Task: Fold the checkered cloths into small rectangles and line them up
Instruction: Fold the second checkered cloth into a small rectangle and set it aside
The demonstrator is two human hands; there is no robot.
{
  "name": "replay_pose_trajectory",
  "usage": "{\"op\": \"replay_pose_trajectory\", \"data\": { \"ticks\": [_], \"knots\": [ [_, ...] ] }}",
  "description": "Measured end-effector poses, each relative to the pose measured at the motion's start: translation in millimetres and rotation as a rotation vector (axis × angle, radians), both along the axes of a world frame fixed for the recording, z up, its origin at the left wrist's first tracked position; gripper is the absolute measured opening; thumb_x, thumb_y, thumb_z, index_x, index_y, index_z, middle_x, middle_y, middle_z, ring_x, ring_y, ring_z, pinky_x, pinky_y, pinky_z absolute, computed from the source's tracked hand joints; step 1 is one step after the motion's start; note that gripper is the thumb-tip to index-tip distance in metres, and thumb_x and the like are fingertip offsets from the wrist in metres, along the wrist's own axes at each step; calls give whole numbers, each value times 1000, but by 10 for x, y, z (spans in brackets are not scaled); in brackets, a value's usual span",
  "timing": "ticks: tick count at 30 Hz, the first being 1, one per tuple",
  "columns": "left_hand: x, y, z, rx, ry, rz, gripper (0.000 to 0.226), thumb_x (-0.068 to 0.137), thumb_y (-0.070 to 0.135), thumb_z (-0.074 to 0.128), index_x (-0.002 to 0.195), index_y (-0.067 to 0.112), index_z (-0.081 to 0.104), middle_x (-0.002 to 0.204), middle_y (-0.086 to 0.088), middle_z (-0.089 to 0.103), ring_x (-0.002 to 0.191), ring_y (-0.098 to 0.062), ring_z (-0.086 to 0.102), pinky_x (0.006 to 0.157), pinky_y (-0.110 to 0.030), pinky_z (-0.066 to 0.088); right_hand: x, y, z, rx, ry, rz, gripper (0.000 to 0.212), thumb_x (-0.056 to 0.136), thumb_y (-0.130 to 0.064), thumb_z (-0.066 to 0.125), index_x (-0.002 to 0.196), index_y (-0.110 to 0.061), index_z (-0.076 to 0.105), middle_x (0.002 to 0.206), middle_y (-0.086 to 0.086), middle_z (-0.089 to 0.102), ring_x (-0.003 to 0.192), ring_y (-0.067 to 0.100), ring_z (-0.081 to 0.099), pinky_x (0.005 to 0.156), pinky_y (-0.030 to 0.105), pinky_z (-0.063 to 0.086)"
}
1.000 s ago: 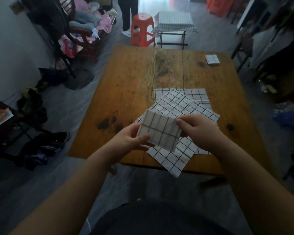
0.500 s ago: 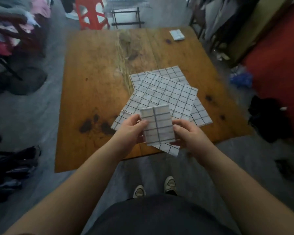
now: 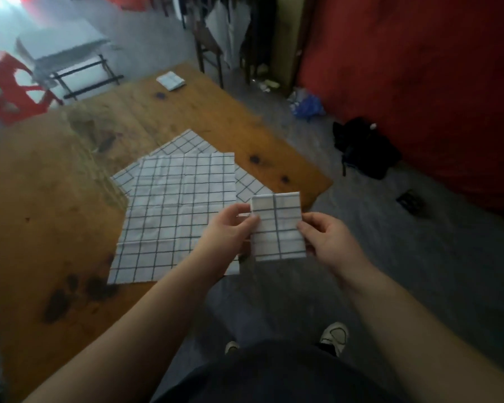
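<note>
Right of middle, the folded cloth (image 3: 277, 228) is pinched at its sides by the left hand (image 3: 230, 231) and right hand (image 3: 326, 239), and should be kept tight, carried past the open cloths (image 3: 181, 205), and lined up beside the done cloth (image 3: 170, 80) near the top.

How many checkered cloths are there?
4: held cloth, in left hand and right hand; folded cloth, far table corner; top flat cloth over lower flat cloth. More may hide beneath.

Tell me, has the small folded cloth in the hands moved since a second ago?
Yes. The folded cloth was over the flat cloths; now it is right of them, past the table edge, above the floor.
</note>
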State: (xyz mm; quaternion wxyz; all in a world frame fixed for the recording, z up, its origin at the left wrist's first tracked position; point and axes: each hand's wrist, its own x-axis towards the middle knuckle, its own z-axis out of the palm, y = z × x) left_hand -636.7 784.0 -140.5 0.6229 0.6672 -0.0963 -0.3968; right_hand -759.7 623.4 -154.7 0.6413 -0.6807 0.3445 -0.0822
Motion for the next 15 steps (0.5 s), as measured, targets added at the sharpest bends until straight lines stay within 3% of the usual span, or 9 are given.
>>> {"op": "replay_pose_trajectory", "data": {
  "ticks": [4, 8, 10, 12, 15],
  "knots": [
    [-195, -744, 33, 23, -7, -136, 19, 96, 17, 65, 112, 9, 68, 102, -8, 76, 95, -26, 75, 83, -43, 62, -346, -611, 2, -49, -43, -163, 10, 99, -19, 62, 97, -22, 71, 97, 2, 76, 94, 24, 73, 84, 43, 60],
    [-430, -1673, 166, 10, -141, -232, 5, 93, 19, 70, 97, 17, 73, 93, -4, 77, 91, -29, 74, 82, -45, 62, -783, -1378, 203, -64, -139, -303, 12, 99, -15, 61, 93, -23, 68, 91, -2, 75, 85, 14, 72, 74, 32, 59],
    [-585, -2150, 333, -36, -198, -248, 5, 95, 15, 68, 95, 14, 73, 86, -2, 75, 82, -25, 73, 73, -38, 62, -1010, -1762, 364, -79, -191, -346, 10, 99, -15, 61, 95, -22, 67, 92, -1, 75, 82, 11, 72, 70, 27, 58],
    [-698, -2534, 531, -84, -246, -248, 8, 95, 12, 67, 100, 6, 71, 84, -4, 73, 77, -20, 70, 69, -31, 60, -1145, -2085, 511, -122, -211, -374, 5, 98, -17, 63, 97, -19, 68, 94, 2, 76, 86, 16, 73, 77, 34, 60],
    [-999, -3373, 904, -186, -300, -290, 8, 94, 12, 68, 99, 8, 71, 92, -10, 74, 83, -25, 70, 81, -43, 62, -1518, -2779, 906, -237, -282, -464, 3, 95, -26, 68, 95, -26, 70, 96, 0, 76, 92, 19, 73, 84, 40, 59]
  ]
}}
